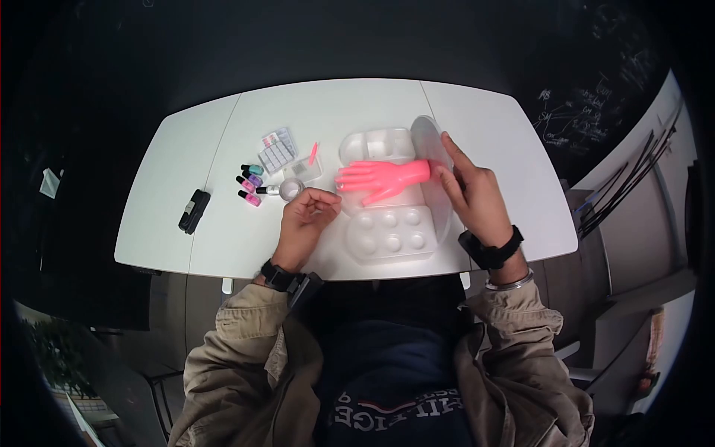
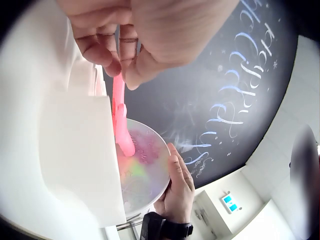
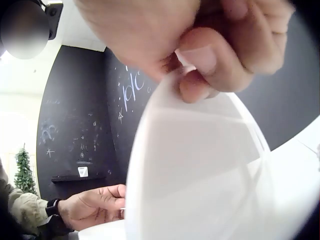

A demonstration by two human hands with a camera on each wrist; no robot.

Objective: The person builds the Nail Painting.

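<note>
A pink model hand (image 1: 383,177) lies palm-side hidden across a white moulded tray (image 1: 391,232), its fingers pointing left. My left hand (image 1: 307,223) is by the model's fingertips, thumb and fingers curled together; in the right wrist view a tiny white piece (image 3: 123,208) shows between them. The left wrist view has those fingertips over the end of the pink model (image 2: 121,117); whether they touch is unclear. My right hand (image 1: 480,197) grips the rim of a round translucent disc (image 3: 200,150), tilted up at the tray's right side.
Left of the tray are several polish bottles (image 1: 249,198), a small round dish (image 1: 290,189), a compartment box (image 1: 277,152), and a clear box (image 1: 304,168) with a pink stick (image 1: 313,153). A black case (image 1: 194,211) lies farther left on the white table (image 1: 156,223).
</note>
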